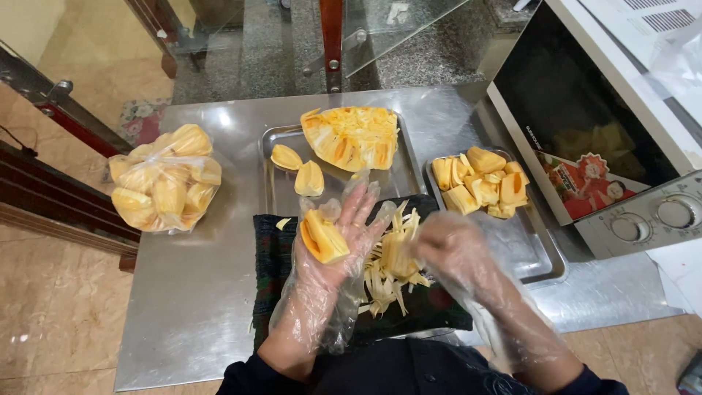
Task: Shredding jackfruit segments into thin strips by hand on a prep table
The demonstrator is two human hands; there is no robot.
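Both my hands wear loose clear plastic gloves. My left hand (338, 252) lies palm up with its fingers spread, and a yellow jackfruit pod (323, 238) rests on the palm. My right hand (450, 249) is blurred beside it, above a pile of pale jackfruit strips (391, 267) lying on a dark cloth (274, 263). Whether the right hand holds anything cannot be made out. A large jackfruit chunk (351, 137) and two loose pods (298, 170) lie in a steel tray (272, 192) behind the cloth.
A second steel tray (534, 252) at the right holds several peeled pods (479, 183). A clear bag of pods (165, 181) sits at the left of the steel table (190, 307). A white microwave oven (599, 124) stands at the right. Glass panels and railings lie beyond.
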